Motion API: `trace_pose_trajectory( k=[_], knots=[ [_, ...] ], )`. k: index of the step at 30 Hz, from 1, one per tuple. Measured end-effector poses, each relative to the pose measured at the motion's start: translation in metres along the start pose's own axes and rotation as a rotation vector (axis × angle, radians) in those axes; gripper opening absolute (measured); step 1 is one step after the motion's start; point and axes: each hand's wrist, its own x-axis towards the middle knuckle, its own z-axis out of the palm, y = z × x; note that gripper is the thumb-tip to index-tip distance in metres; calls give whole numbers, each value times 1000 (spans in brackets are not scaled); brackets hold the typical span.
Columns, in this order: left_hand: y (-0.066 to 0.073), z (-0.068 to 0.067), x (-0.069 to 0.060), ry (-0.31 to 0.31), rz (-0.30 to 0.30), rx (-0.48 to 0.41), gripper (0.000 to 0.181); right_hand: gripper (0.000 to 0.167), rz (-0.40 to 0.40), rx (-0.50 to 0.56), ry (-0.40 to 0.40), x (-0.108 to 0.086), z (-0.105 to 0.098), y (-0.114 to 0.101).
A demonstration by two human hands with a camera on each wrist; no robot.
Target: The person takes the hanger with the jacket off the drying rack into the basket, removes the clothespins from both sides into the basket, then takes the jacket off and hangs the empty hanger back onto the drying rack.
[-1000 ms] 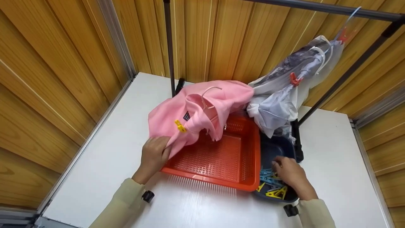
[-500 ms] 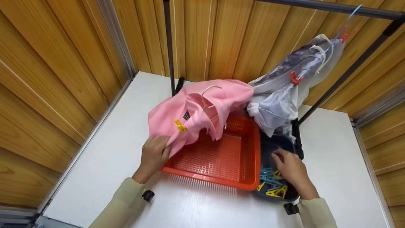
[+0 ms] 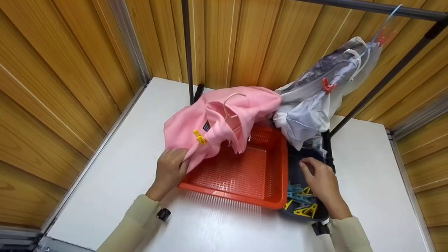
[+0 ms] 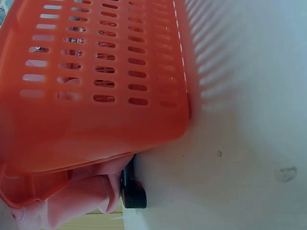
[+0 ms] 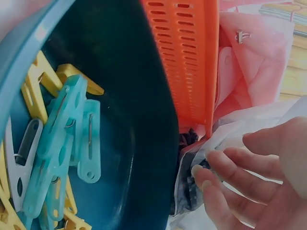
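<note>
A pink garment (image 3: 238, 101) with a hanger in its neck lies over the back left of a red basket (image 3: 231, 199); a yellow clothespin (image 3: 199, 137) is clipped on it. My left hand (image 3: 170, 169) pinches the garment's near edge at the basket's left corner. Over a dark blue bin (image 3: 297, 168) is my right hand (image 3: 322, 182). In the right wrist view the right hand (image 5: 259, 177) holds nothing, its fingers loosely bent, beside the bin (image 5: 139, 120). Teal clothespins (image 5: 57, 143), yellow and grey ones lie in the bin.
White and grey clothing (image 3: 315, 105) with red clothespins (image 3: 327, 86) hangs on a blue hanger from the dark rail (image 3: 350, 5) at the right. The rack's posts stand behind the basket and at the right. Wood-look walls (image 3: 231, 42) surround the white table (image 3: 115, 154).
My right hand has risen and moved away from the clothespins, with its fingers more apart. The left hand keeps its hold on the pink garment.
</note>
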Motion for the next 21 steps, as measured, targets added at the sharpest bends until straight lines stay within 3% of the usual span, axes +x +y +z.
trace_pose_trajectory(
  k=[5,21],
  knots=[
    [-1,0,0,-2,0,-11,9,10,-31,14,47,1,1,-6],
    [-1,0,-1,11,5,-7,9,10,-65,46,40,3,4,-22]
  ],
)
